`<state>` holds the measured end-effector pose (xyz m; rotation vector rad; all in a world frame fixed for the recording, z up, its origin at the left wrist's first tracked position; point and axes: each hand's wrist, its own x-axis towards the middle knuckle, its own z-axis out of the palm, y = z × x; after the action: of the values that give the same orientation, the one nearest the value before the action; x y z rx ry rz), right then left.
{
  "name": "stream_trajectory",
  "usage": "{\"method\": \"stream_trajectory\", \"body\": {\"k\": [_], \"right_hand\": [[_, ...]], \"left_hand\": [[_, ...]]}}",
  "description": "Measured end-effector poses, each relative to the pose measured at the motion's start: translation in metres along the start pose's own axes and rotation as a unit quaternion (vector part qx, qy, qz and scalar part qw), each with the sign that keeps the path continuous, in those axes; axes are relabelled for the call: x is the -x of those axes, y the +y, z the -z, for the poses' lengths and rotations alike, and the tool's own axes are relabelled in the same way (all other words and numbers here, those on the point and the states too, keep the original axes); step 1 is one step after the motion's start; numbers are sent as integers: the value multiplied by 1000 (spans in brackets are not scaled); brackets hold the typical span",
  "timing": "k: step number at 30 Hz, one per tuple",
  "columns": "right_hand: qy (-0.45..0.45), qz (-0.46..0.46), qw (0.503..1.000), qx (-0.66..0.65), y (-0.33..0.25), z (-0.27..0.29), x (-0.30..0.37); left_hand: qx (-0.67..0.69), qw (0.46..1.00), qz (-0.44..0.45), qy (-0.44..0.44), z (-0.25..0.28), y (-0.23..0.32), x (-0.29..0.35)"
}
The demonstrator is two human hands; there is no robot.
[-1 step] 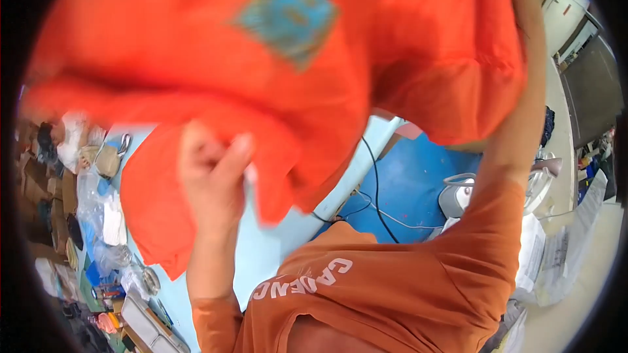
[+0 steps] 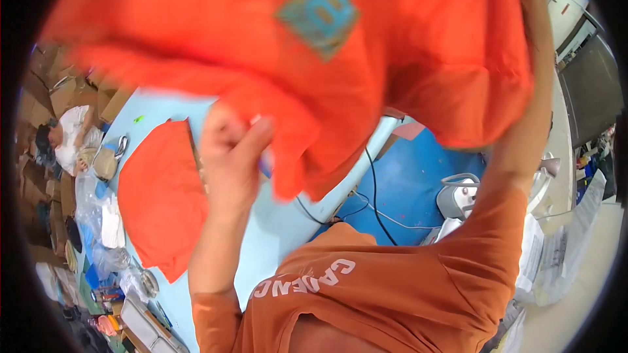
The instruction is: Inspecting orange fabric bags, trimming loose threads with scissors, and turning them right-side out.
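Head view: orange shirt (image 2: 340, 46) held up above the pale blue surface (image 2: 275, 235), blurred. Left hand (image 2: 229, 157) pinched its lower hem; right grip hidden behind cloth, cannot tell. Could slip from that light pinch, landing crumpled on second shirt (image 2: 163, 202) near the left edge.

An orange T-shirt (image 2: 340, 46) with a teal square print hangs spread out in the air above the light blue worktop (image 2: 275, 235), blurred and rumpled. Its lower edge is bunched at the left hand (image 2: 229, 157).
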<state>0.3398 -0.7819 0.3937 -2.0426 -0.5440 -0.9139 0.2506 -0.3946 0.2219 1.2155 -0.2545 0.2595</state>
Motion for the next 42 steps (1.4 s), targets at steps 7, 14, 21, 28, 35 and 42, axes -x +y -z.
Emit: {"method": "stream_trajectory", "body": {"k": [7, 14, 21, 28, 35, 42], "right_hand": [[91, -155, 953, 244, 19, 41, 39], [-154, -64, 769, 617, 164, 46, 80], [6, -144, 771, 621, 276, 32, 82], [208, -197, 895, 343, 350, 32, 98], [248, -324, 898, 165, 355, 27, 78], [217, -354, 885, 210, 344, 47, 50]], "left_hand": [[72, 941, 232, -238, -79, -173, -34], [-61, 856, 381, -345, -27, -252, 20], [-14, 839, 480, -255, 15, -280, 52], [-94, 825, 507, -233, 41, -300, 81], [-41, 787, 585, -191, 47, -315, 76], [-3, 770, 610, -187, 61, -322, 72]]}}
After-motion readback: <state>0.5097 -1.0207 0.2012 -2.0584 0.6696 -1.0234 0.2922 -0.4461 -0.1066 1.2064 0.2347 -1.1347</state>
